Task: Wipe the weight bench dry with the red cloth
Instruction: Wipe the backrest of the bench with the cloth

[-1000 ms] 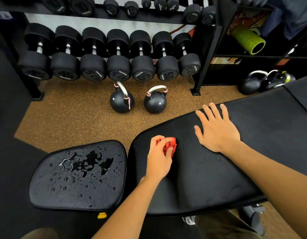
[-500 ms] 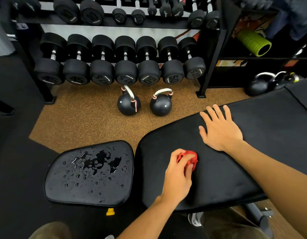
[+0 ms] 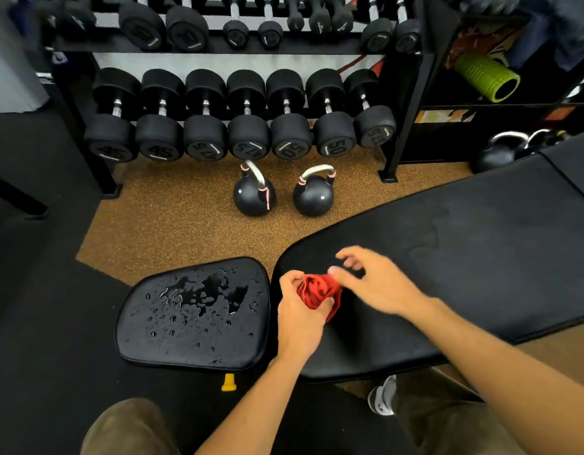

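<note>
My left hand (image 3: 298, 318) grips the bunched red cloth (image 3: 316, 290) above the near end of the long black back pad (image 3: 481, 257) of the weight bench. My right hand (image 3: 379, 280) is lifted off the pad and reaches to the cloth, its thumb touching the cloth's right side and its fingers spread and blurred. To the left lies the smaller black seat pad (image 3: 192, 343), covered with water drops and a puddle near its far edge. The back pad shows only faint damp streaks.
Two black kettlebells (image 3: 254, 197) (image 3: 313, 198) stand on the brown floor beyond the bench. Behind them a rack holds several dumbbells (image 3: 248, 142). More kettlebells (image 3: 495, 156) and a green foam roller (image 3: 487, 77) are at the right. My knees show at the bottom.
My right hand left the back pad and came down-left to the cloth. My left hand lifted the cloth off the pad toward its near left end. The camera shifted left.
</note>
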{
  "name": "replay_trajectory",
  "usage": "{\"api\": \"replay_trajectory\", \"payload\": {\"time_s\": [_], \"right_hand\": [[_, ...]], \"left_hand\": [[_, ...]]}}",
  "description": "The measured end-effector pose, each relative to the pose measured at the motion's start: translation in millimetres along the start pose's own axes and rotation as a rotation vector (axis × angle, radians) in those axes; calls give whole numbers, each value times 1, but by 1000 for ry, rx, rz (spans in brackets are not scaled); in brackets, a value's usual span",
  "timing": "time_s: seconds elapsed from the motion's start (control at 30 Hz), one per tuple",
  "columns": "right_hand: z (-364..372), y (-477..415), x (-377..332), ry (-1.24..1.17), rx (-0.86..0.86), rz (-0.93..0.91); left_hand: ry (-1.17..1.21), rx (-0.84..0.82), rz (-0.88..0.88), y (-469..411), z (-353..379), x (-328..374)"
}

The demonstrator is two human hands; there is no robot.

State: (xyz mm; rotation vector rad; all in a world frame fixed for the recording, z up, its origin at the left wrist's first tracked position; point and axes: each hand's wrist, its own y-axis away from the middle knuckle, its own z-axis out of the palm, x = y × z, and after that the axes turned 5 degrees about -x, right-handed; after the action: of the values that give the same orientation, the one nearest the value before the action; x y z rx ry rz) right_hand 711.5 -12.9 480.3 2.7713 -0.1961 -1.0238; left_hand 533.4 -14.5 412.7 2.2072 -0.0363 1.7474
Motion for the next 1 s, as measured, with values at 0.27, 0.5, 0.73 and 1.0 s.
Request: {"api": "replay_trajectory", "payload": {"time_s": [0.27,0.5,0.73,1.0], "right_hand": [[77,16,-27,-770,-38,287],[93,6,-40,-1156,-50,434],[96,-14,-41,-656,-172,276],[57,-58,-8,215,-126,14]], "left_hand": [[170,-212,43,4,-48,-13],[210,-105,3,2,-60,-18],[158,-138,-34,-29,-53,-29],[17,30,-121,-88,-53,-33]]}}
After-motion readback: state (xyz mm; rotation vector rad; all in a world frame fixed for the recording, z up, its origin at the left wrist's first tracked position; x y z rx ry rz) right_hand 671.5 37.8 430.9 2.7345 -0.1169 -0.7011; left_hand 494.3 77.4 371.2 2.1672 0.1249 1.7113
